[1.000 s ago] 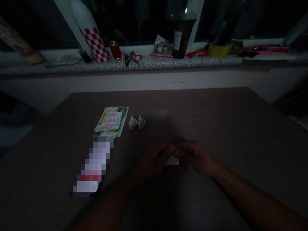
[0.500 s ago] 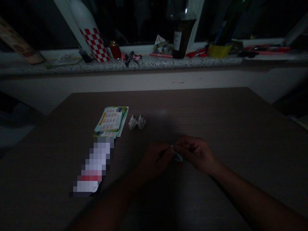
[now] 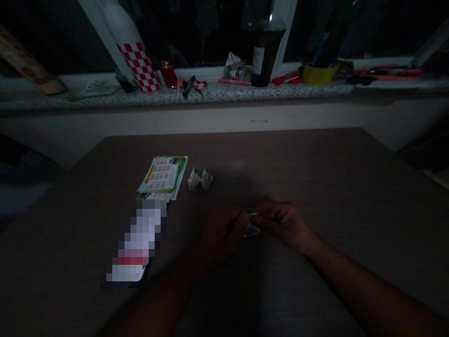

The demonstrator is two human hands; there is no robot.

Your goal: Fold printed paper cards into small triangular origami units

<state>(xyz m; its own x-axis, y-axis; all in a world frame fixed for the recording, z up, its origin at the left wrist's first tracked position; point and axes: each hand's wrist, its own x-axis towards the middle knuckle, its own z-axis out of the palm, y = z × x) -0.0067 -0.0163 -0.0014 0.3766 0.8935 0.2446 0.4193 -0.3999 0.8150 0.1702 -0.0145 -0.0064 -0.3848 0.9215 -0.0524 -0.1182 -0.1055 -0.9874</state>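
Note:
Between my fingertips is a small folded piece of printed paper (image 3: 251, 230), its upper edge pale and its lower part bluish. My left hand (image 3: 224, 231) pinches it from the left, and my right hand (image 3: 280, 223) pinches it from the right. Much of the paper is covered by the fingers, and the dim light hides its exact folds. Farther back and to the left stand two small folded paper shapes (image 3: 199, 179), side by side with pointed tops. Left of them lies a stack of printed paper slips (image 3: 162, 174) with rows of small print.
A phone (image 3: 136, 243) with a blurred screen lies left of my hands. Beyond the wooden table (image 3: 298, 159), a granite sill (image 3: 224, 93) holds a red-checked bottle (image 3: 140, 63), a dark jar (image 3: 264, 56), a yellow tape roll (image 3: 319, 75) and small odds and ends.
The folded paper has shifted slightly left and turned between my fingers. My fingertips are a little farther apart, with more of its pale upper edge showing.

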